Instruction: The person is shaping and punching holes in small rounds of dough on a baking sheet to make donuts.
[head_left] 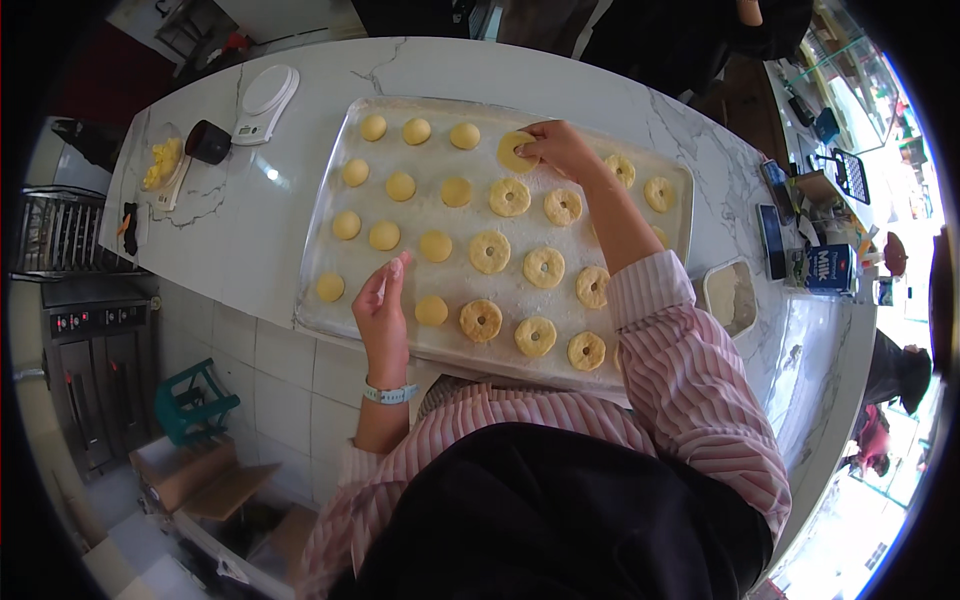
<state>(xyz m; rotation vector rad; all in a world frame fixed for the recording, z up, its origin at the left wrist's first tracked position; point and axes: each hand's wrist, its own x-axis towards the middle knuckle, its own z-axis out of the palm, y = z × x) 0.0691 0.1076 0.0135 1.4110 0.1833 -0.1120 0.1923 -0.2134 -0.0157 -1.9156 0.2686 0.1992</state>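
A large metal tray [325, 215] dusted with flour lies in front of me. Smooth dough balls [400, 186] fill its left part, and dough rings [489, 252] with a hole in the middle lie toward its right. At the far side, my right hand [556, 150] grips the edge of a flattened dough round [515, 151], fingers and thumb pinched on it. My left hand [381, 300] is over the tray's near left part, among dough balls, fingers loosely bent and apart with nothing visible in them. My right forearm hides some of the dough pieces on the right.
On the marble counter [225, 250], a white kitchen scale [266, 104], a dark cup [208, 142] and a container of yellow pieces [163, 163] stand at the far left. A flour-dusted tub [730, 297] sits right of the tray, with a blue carton [829, 268] beyond it.
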